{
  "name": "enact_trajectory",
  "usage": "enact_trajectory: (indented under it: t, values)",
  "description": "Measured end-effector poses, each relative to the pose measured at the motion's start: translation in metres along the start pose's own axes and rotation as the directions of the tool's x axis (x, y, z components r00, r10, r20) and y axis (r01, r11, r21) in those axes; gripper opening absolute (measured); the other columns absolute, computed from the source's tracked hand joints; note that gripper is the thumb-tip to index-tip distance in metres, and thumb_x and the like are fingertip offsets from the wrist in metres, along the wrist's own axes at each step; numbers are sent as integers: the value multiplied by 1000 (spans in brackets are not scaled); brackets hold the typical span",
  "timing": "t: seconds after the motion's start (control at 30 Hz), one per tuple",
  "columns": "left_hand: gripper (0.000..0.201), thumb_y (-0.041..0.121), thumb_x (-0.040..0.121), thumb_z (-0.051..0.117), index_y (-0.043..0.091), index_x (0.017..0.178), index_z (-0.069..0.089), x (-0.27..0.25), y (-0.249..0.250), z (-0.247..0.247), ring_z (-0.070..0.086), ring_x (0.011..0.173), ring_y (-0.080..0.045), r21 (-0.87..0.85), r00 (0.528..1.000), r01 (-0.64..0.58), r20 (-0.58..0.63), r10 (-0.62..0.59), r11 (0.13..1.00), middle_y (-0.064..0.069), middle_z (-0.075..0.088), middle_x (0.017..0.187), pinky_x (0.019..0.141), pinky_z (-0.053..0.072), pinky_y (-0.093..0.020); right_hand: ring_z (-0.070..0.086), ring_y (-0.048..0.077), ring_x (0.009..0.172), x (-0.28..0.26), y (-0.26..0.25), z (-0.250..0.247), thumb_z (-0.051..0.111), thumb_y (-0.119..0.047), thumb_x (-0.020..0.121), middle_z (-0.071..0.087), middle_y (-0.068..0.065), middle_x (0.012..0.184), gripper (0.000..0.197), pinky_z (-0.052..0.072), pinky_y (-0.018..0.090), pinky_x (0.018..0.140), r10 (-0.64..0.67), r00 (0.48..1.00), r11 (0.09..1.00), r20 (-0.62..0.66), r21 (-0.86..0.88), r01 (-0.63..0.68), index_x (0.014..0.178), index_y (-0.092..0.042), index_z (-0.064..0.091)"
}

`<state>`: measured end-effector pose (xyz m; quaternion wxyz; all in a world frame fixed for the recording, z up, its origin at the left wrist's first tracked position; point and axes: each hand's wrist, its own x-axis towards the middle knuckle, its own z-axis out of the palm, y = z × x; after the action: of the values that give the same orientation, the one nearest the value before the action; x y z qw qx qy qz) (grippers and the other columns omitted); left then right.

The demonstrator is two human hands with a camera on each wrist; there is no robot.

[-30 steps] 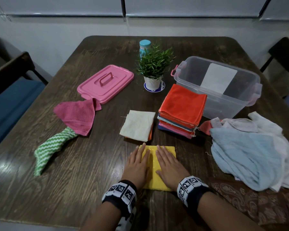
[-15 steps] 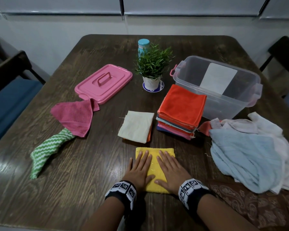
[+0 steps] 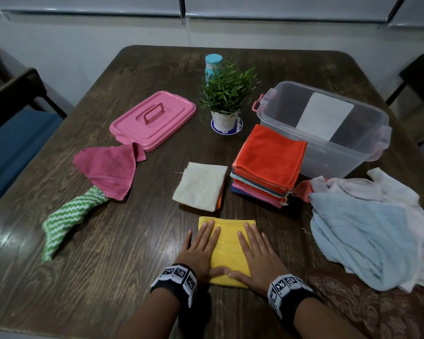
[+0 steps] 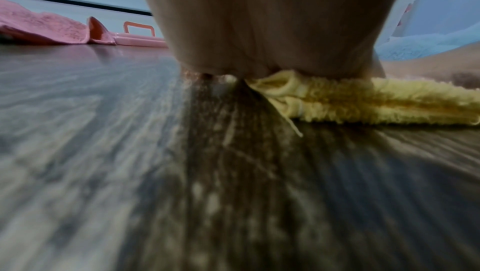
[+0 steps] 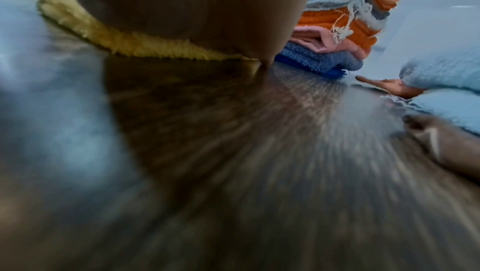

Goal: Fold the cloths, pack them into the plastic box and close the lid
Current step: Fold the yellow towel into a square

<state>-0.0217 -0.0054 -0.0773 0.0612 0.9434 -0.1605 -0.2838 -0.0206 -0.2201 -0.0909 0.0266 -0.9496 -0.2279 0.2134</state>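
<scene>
Pressing a folded yellow cloth (image 3: 227, 250) flat at six o'clock, the left hand (image 3: 200, 250) and right hand (image 3: 256, 255) lie on it with fingers (image 3: 207, 232) straight, gripping nothing. Folding looks mid-way; next it probably joins the orange-topped stack (image 3: 267, 165) at one o'clock, which takes a pinch of both edges. Beyond stands the clear box (image 3: 328, 133); the pink lid (image 3: 154, 121) lies at eleven on the dark wooden worktop (image 3: 108, 241), pale wall behind.

Dark wood table (image 3: 113, 277). Small potted plant (image 3: 227, 94) in a white pot stands on a round blue-and-white coaster (image 3: 239, 124) near the far middle, with a teal-capped bottle (image 3: 213, 63) just behind it. Brown paisley fabric (image 3: 377, 311) lies at the near right corner; chair (image 3: 20, 94) with blue seat at left, dark chair (image 3: 419, 79) at far right.
</scene>
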Motion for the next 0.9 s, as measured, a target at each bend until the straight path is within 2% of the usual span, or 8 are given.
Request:
enact_trajectory:
  t: [0.1, 0.2, 0.27, 0.37, 0.43, 0.57, 0.77, 0.9]
  values:
    - [109, 90, 60, 6, 27, 140, -34, 2, 0, -2, -37, 135, -15, 11, 1000, 4, 10, -4, 1000, 5, -46, 141, 115, -16, -46, 20, 31, 143, 2, 0, 0, 27, -84, 82, 23, 18, 157, 100, 8, 43, 112, 16, 1000, 1000, 3, 7, -16, 149, -9, 31]
    - [102, 81, 79, 30, 25, 147, -24, 1, 2, -7, -30, 139, -14, -30, 1000, 24, -12, -24, 999, 5, -38, 149, 118, -8, -48, 24, 31, 142, 3, -1, 0, 25, -83, 83, 27, 17, 155, 97, 8, 44, 111, 35, 999, 999, 11, -11, -35, 147, -11, 35]
    - [89, 64, 89, 42, 25, 153, -7, -3, 5, -14, -12, 146, -18, -75, 991, 44, -125, -53, 996, 4, -21, 158, 120, 4, -45, 23, 29, 142, 2, -4, -4, 21, -77, 87, 24, 12, 157, 88, 13, 44, 112, 31, 989, 1000, -143, 2, -32, 146, -14, 37]
    - [76, 57, 90, 47, 25, 150, 14, -10, 5, -22, 21, 140, -23, -177, 934, 163, -289, -210, 971, -2, 12, 156, 114, 27, -37, 21, 23, 141, 1, -2, -21, 35, -57, 95, 13, 2, 160, 66, 24, 38, 112, 153, 960, 971, -234, 216, -102, 149, -20, 28]
    - [72, 56, 87, 53, 23, 145, 25, -12, 1, -23, 33, 133, -21, -332, 898, 282, -237, -369, 900, -3, 25, 147, 108, 38, -36, 38, 20, 128, 3, 1, -29, 48, -47, 95, 36, 5, 146, 59, 36, 33, 102, 361, 896, 864, -257, 454, -218, 144, -18, 34]
    - [70, 51, 80, 67, 20, 134, 36, -7, 1, -26, 45, 123, -21, -497, 868, 392, -78, -490, 774, -1, 33, 137, 99, 46, -40, 59, 25, 106, 14, 0, -40, 62, -38, 91, 63, 12, 116, 56, 43, 28, 83, 571, 820, 559, 42, 712, -426, 134, -8, 42]
    - [70, 46, 84, 65, 14, 139, 37, 7, 4, -32, 47, 124, -26, -488, 879, 450, 94, -468, 748, -10, 37, 141, 102, 44, -40, 59, 24, 100, 15, -13, -50, 57, -28, 94, 62, 12, 118, 35, 34, 23, 67, 452, 862, 591, 230, 646, -482, 118, -3, 57]
    - [57, 38, 87, 64, 14, 135, 44, 2, 0, -35, 49, 120, -25, -548, 920, 362, 79, -385, 754, -11, 39, 138, 100, 44, -33, 58, 24, 109, 11, -9, -52, 60, -26, 92, 60, 10, 123, 40, 42, 25, 80, 407, 880, 507, 247, 740, -442, 126, -8, 53]
